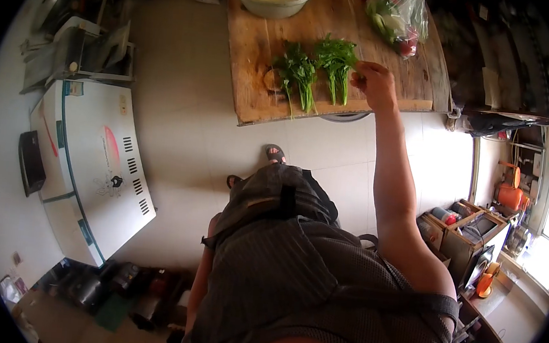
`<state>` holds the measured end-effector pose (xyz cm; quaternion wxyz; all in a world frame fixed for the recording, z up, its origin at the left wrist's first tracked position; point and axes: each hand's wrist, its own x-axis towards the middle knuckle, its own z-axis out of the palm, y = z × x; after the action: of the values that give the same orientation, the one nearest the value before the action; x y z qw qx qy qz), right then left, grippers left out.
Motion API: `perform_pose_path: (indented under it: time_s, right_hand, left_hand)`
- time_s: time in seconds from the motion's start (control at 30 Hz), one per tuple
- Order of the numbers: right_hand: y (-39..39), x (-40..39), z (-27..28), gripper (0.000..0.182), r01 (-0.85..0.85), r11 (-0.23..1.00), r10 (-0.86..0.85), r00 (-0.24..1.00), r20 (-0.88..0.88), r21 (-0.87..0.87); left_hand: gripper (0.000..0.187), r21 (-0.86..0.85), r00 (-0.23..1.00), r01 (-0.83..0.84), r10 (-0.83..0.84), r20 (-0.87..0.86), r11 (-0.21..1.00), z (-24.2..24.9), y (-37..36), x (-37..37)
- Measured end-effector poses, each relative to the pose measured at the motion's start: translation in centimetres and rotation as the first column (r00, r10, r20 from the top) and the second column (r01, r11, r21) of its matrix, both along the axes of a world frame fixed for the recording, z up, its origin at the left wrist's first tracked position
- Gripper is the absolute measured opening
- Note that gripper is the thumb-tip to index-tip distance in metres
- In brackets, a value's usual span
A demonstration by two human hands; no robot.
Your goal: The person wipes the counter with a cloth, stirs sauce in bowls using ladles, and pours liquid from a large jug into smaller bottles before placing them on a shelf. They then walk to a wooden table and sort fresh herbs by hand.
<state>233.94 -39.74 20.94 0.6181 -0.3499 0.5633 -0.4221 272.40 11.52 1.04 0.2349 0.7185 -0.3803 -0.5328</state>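
Observation:
My right hand (375, 84) is over the wooden table (252, 52), its fingers drawn together at the right edge of a bunch of leafy green herbs (337, 63). Whatever may be between the fingertips is too small to make out. A second bunch of herbs (301, 72) lies just to the left, its stems pointing toward the table's near edge. Beside it is a small round brown object (272, 80), partly covered by leaves. My left arm hangs down along my body, and the hand is not in view.
On the table's far side stands a metal bowl (271, 4) of pale liquid. A clear plastic bag (402, 19) with vegetables lies at the far right. A white refrigerator (103, 156) is at the left. Wooden boxes (472, 228) stand at the right.

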Motion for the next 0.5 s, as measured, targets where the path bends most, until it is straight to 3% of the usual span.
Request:
perform_pose_path:
  time_s: [0.07,0.1,0.33,0.4,0.5]
  right_hand:
    - [0.0,-0.3,1.1,0.026,0.06,0.998,-0.06,0.998,0.011,-0.015]
    - [-0.1,-0.5,1.0,0.025,0.025,0.999,-0.029,0.992,0.125,0.031]
    - [-0.6,1.9,1.5,0.017,0.113,0.992,-0.089,0.943,0.322,-0.055]
    - [-0.1,2.6,-1.5,0.016,0.067,0.996,-0.047,0.961,0.272,-0.064]
    - [1.9,4.4,-8.5,0.01,0.021,1.0,-0.021,0.999,-0.041,-0.003]
  left_hand:
    - [0.033,0.001,1.0,0.0,0.0,0.001,1.0,-0.1,0.1,-0.1]
    - [0.033,-0.001,1.0,0.006,-0.006,0.002,1.0,-0.1,0.1,-0.1]
    - [0.033,0.007,1.0,0.012,-0.012,0.004,1.0,0.0,0.0,-0.1]
    - [0.033,0.01,1.0,0.016,-0.016,0.002,1.0,0.1,-0.1,-0.1]
    - [0.033,0.014,1.0,0.016,-0.016,0.002,1.0,0.3,0.1,-0.2]
